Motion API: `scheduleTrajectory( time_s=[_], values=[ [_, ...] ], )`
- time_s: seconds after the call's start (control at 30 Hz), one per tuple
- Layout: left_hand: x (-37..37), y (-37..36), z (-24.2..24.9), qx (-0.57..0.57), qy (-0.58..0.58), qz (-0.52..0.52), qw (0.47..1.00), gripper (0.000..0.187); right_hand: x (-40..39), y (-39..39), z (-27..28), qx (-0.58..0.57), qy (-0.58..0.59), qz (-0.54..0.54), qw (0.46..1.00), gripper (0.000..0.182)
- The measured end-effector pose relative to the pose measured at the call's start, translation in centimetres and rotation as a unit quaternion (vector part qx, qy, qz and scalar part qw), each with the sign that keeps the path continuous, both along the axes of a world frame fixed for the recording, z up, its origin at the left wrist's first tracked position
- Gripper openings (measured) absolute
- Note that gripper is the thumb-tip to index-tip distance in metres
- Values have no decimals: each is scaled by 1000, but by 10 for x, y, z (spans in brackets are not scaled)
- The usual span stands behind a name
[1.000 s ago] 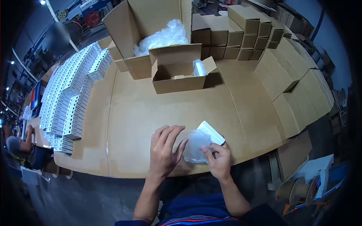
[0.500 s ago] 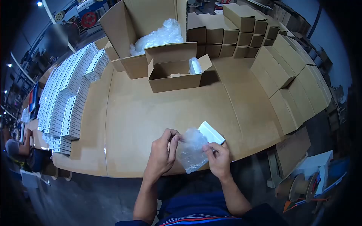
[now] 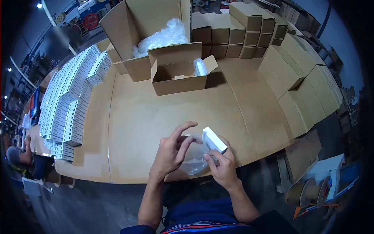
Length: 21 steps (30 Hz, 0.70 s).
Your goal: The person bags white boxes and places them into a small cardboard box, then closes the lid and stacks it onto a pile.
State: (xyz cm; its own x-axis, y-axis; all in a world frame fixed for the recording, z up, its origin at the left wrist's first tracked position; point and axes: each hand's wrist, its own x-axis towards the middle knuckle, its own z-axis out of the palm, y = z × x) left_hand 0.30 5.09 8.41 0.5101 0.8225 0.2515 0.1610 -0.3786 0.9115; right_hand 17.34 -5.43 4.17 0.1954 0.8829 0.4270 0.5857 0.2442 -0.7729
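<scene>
Near the table's front edge, a small white box is gripped in my right hand, tilted toward the right. Between my hands hangs a clear plastic bag, its edge by my right thumb. My left hand is at the bag's left side, thumb and index finger spread and curved; part of the bag lies behind these fingers. Farther back stands an open cardboard box with its flaps up, holding a plastic-wrapped white item at its right end.
Many small white boxes are stacked at the left. Behind the open box, a larger carton holds clear plastic bags. Brown cartons line the right and back of the table. A person is at far left.
My left fingers have spread apart from their pinch and moved right. The white box is lifted and turned in my right hand, and the bag sits lower behind my left fingers.
</scene>
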Motion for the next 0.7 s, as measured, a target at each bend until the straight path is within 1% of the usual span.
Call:
scheduleTrajectory(
  time_s=[0.07, 0.1, 0.2, 0.23, 0.3, 0.33, 0.37, 0.4, 0.47, 0.5, 0.6, 0.67, 0.7],
  values=[
    [1, 3, -6, 0, -32, 24, 999, 38, 6, -2, -4, -12, -13, 20, 1000, 14],
    [-2, 4, -2, 5, 11, 33, 999, 40, 8, -3, -5, -19, -20, 31, 999, 13],
    [-4, 3, 3, -44, 63, 9, 997, 40, 10, -3, -3, -20, -4, 17, 1000, 13],
    [-1, 3, 0, -43, 60, 18, 997, 38, 10, -3, -1, -26, 6, 24, 999, 13],
    [-2, 4, -2, -102, -13, 53, 993, 33, 10, -2, 2, -36, 26, 40, 998, 13],
    [-2, 4, -4, -131, -51, 70, 988, 31, 10, -2, 1, -63, 57, 29, 996, 14],
    [-9, 8, -11, -134, -120, 81, 980, 35, 10, -4, -2, -90, 87, 18, 992, 14],
    [-7, 11, -24, -106, -204, 135, 964, 36, 10, -5, -6, -117, 118, 5, 986, 14],
    [0, 16, -48, -47, -365, 234, 900, 39, 9, -5, -30, -93, 175, -48, 979, 16],
    [-3, 6, -53, -104, -382, 217, 892, 44, 10, -4, -38, -79, 202, -75, 973, 18],
    [-3, -23, -84, -191, -271, 104, 938, 43, 8, 2, -44, -80, 254, -101, 958, 22],
    [11, -39, -67, -269, -267, 43, 924, 46, 3, 5, -40, -71, 259, -115, 956, 23],
    [12, -37, -72, -265, -234, 19, 935, 47, 1, 6, -38, -66, 260, -120, 956, 23]
  ],
)
